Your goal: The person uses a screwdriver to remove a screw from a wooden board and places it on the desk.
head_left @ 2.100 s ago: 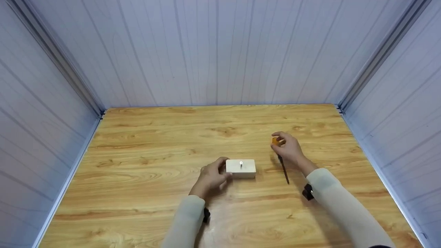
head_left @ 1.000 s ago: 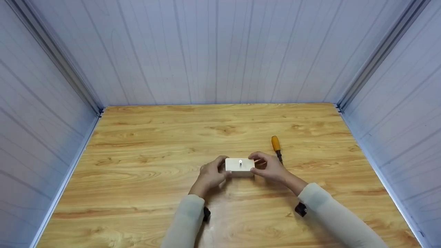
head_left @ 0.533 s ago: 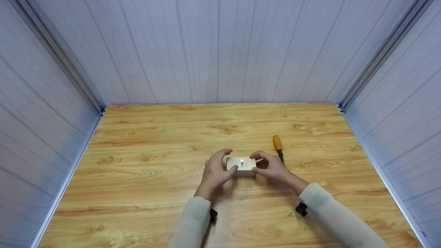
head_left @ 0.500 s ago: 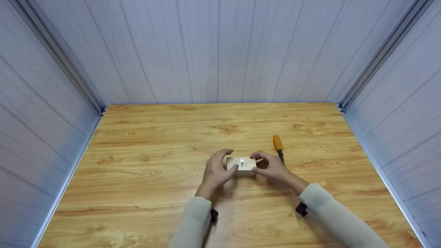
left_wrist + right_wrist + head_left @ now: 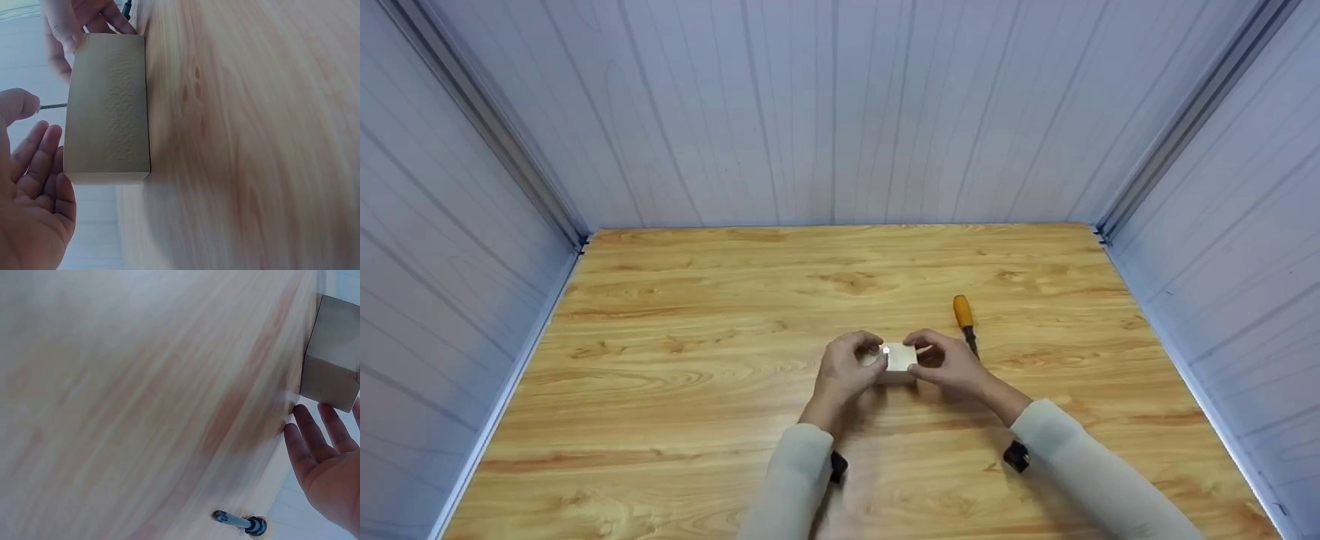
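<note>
A pale wooden block [image 5: 901, 358] sits on the table, and a screw [image 5: 53, 106] stands up out of its top. My right hand [image 5: 949, 367] grips the block's right end, thumb at the near corner and fingers at the far side. Over the block's left part, my left hand [image 5: 846, 371] has its thumb tip right at the screw head. In the left wrist view its other fingers are loosely bent behind the block, their tips apart from the thumb. The left hand hides the block's left end in the head view.
A screwdriver [image 5: 964, 313] with an orange handle lies beyond and right of my right hand, its shaft partly hidden by that hand. The wood-grain table [image 5: 697, 375] is bordered by pale panel walls [image 5: 810, 112] at the back and sides.
My right hand has put the screwdriver down and taken hold of the block's right end. My left hand has left the block's left end and moved right to the screw.
</note>
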Demonstrator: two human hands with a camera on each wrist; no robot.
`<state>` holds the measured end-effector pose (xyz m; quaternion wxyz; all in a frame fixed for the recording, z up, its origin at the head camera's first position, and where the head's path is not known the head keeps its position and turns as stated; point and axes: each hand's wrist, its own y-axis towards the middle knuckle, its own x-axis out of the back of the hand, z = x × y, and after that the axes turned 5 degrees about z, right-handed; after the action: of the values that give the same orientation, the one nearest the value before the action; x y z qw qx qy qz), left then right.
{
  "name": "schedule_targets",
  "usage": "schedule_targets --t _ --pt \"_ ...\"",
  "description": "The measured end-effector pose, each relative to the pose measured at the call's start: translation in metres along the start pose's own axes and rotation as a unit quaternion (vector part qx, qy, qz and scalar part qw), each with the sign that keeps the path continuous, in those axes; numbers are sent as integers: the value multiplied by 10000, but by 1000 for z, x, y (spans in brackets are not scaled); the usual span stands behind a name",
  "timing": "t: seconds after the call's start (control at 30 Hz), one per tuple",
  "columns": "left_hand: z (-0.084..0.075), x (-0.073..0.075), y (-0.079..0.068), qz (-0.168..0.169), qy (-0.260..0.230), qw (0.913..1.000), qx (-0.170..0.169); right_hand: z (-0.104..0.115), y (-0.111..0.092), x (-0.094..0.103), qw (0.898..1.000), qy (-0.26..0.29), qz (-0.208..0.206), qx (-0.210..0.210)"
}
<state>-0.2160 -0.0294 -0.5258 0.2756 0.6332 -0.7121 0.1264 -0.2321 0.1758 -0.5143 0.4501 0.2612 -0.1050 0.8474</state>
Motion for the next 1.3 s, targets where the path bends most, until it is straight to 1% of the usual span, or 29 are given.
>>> schedule_targets --t 0.07,0.17,0.27,0.4,0.5,0.57,0.77,0.87,1.1,1.3 --pt "-1 0 1 28 -48 9999 83 10 -2 1 10000 41 34 -45" --pt "-2 -2 2 42 18 9998 196 9 -2 1 10000 78 -5 -29" --pt "-3 -3 2 63 227 9993 280 -2 0 -1 9999 53 -49 -80" --pt "-4 -4 2 34 456 9984 343 -20 2 -3 9998 -117 -62 -160" --pt "-4 -4 2 -16 537 9980 326 -25 2 -4 9997 -104 -58 -190" --pt "-4 -5 2 -57 582 9978 300 -24 2 -4 9998 -3 -49 -188" --pt "-4 -6 3 -168 751 9967 248 -1 -2 -1 9995 315 26 -65" --pt "-4 -6 3 -189 777 9965 247 5 -3 0 9995 299 65 -111" --pt "-4 -7 3 -223 755 9966 240 6 -3 1 9995 207 102 -214" --pt "-5 -8 3 -205 817 9960 310 7 -3 2 9989 279 128 -344"
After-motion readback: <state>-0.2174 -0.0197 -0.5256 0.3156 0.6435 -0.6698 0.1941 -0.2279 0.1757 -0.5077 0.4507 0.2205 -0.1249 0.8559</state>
